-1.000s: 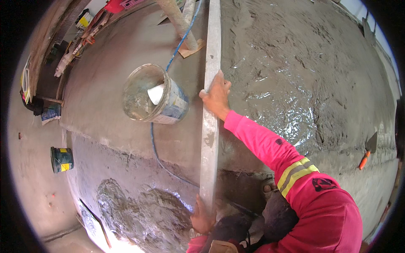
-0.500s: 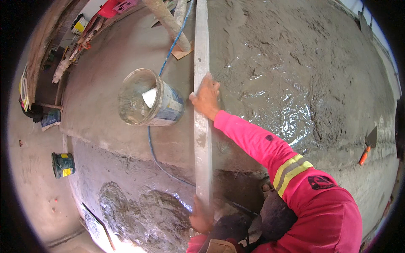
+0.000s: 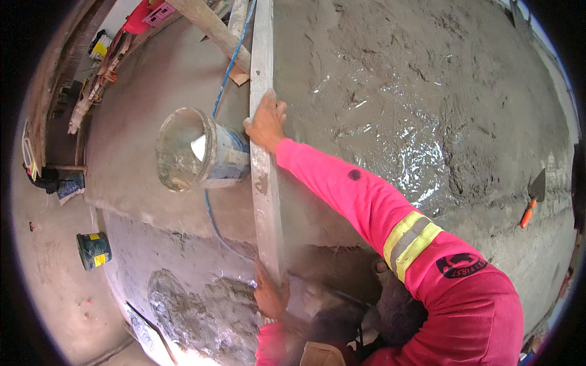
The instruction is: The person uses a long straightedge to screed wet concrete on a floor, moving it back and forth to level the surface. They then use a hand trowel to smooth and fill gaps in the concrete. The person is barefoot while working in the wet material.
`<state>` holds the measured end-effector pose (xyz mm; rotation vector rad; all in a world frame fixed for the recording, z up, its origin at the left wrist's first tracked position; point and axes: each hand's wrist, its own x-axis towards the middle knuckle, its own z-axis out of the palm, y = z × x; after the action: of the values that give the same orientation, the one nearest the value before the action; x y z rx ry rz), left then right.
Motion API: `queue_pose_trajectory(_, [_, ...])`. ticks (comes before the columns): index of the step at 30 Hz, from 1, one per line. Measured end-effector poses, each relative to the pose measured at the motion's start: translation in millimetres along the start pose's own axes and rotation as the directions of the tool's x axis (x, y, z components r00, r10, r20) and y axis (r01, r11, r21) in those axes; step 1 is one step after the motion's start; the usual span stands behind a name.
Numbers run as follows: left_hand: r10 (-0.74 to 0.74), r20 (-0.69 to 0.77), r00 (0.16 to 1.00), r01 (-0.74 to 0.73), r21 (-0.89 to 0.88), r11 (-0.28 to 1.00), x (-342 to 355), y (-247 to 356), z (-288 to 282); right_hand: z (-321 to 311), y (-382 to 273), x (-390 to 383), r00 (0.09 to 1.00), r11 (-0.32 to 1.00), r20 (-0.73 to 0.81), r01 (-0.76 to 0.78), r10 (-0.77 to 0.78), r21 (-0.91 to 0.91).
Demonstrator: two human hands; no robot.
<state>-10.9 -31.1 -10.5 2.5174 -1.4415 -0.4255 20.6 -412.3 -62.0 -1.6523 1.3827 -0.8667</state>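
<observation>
A long pale straightedge runs from the top of the view toward me, beside wet grey mortar. My right hand grips it midway along, fingers over its side. My left hand grips its near end, partly blurred. Just left of the straightedge stands a round plastic bucket with a white object inside. A blue hose runs past the bucket and under the straightedge.
An orange-handled trowel lies at the right. A green bucket is at the left. Wooden posts rise at the top, and boards with assorted containers line the upper left. Rough mortar lies low left.
The straightedge and both my hands have moved left in the picture, closing most of the gap to the bucket. The surroundings have also shifted slightly in view.
</observation>
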Motion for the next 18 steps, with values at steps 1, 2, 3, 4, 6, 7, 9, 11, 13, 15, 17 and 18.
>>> queue_pose_trajectory(1, [-0.046, 0.051, 0.998, 0.047, -0.008, 0.999, 7, 3, -1, 3, 7, 0, 1.0, 1.0, 0.013, -0.013, 0.013, -0.019])
queue_pose_trajectory(2, [-0.089, 0.104, 0.991, 0.091, -0.017, 0.996, 19, 6, -1, -1, 16, 12, 0.999, 0.993, 0.0, 0.049, -0.049, -0.103])
queue_pose_trajectory(3, [-0.143, 0.167, 0.976, 0.147, -0.012, 0.989, 23, 8, -1, 0, 31, 21, 0.995, 0.978, 0.007, 0.1, -0.1, -0.181])
queue_pose_trajectory(4, [-0.136, 0.151, 0.979, 0.142, -0.028, 0.989, 22, 4, -3, -7, 26, 21, 0.99, 0.972, 0.128, 0.088, -0.062, -0.216])
queue_pose_trajectory(6, [-0.119, 0.086, 0.989, 0.124, -0.057, 0.991, 19, -7, -11, -30, -7, 25, 0.953, 0.95, 0.301, 0.108, -0.015, -0.294])
queue_pose_trajectory(7, [-0.096, 0.07, 0.993, 0.1, -0.057, 0.993, 18, -5, -12, -42, -11, 26, 0.939, 0.924, 0.343, 0.118, 0.016, -0.364])
queue_pose_trajectory(9, [-0.036, 0.02, 0.999, 0.037, -0.059, 0.998, 24, -1, -11, -60, -11, 23, 0.942, 0.879, 0.309, 0.253, -0.129, -0.404])
queue_pose_trajectory(11, [-0.003, -0.01, 1.0, 0.002, -0.073, 0.997, 24, -1, -10, -62, -2, 15, 0.874, 0.813, 0.305, 0.471, -0.378, -0.343])
queue_pose_trajectory(13, [0.017, -0.017, 1.0, -0.018, -0.083, 0.996, 26, 1, -6, -64, 13, 6, 0.671, 0.641, 0.273, 0.74, -0.689, -0.202])
queue_pose_trajectory(15, [-0.005, -0.002, 1.0, 0.004, -0.067, 0.998, 30, 1, -4, -67, 14, -17, 0.579, 0.564, 0.476, 0.803, -0.662, -0.191])
queue_pose_trajectory(17, [-0.063, 0.046, 0.997, 0.066, -0.068, 0.996, 33, 1, -6, -60, 19, -25, 0.528, 0.523, 0.488, 0.837, -0.695, -0.161])
queue_pose_trajectory(18, [-0.079, 0.072, 0.994, 0.085, -0.074, 0.994, 41, 5, -5, -54, 32, -19, 0.535, 0.518, 0.403, 0.84, -0.743, -0.16])
